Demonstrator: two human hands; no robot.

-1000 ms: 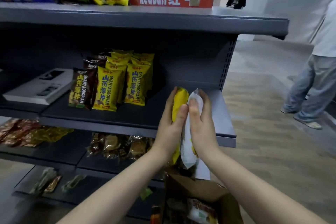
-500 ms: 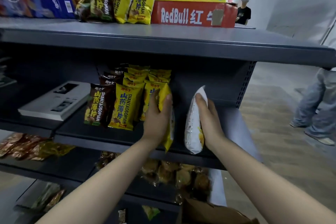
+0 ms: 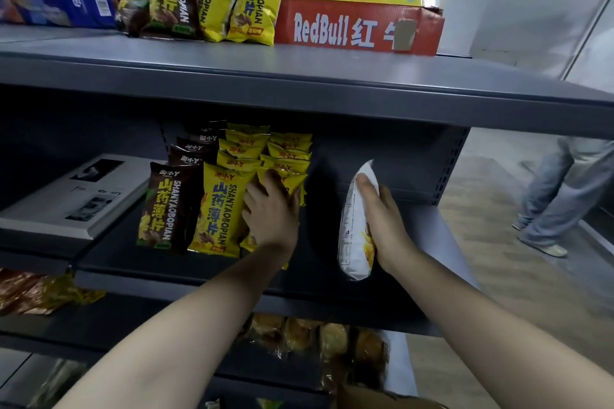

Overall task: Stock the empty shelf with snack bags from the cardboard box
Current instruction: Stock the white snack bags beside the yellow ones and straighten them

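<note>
Against the stocked row (image 3: 216, 206), your left hand (image 3: 269, 212) has pushed the yellow bag (image 3: 291, 183) onto the shelf (image 3: 428, 242), fingers spread and curled round it; nearly seated. Your right hand (image 3: 382, 226) has drawn apart, fingers wrapping the white bag (image 3: 352, 229) upright over the shelf's bare right end; probably its slot.

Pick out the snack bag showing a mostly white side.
The white bag, gripped upright in the right hand; the shelved yellow bags and brown bags show coloured fronts.
</note>
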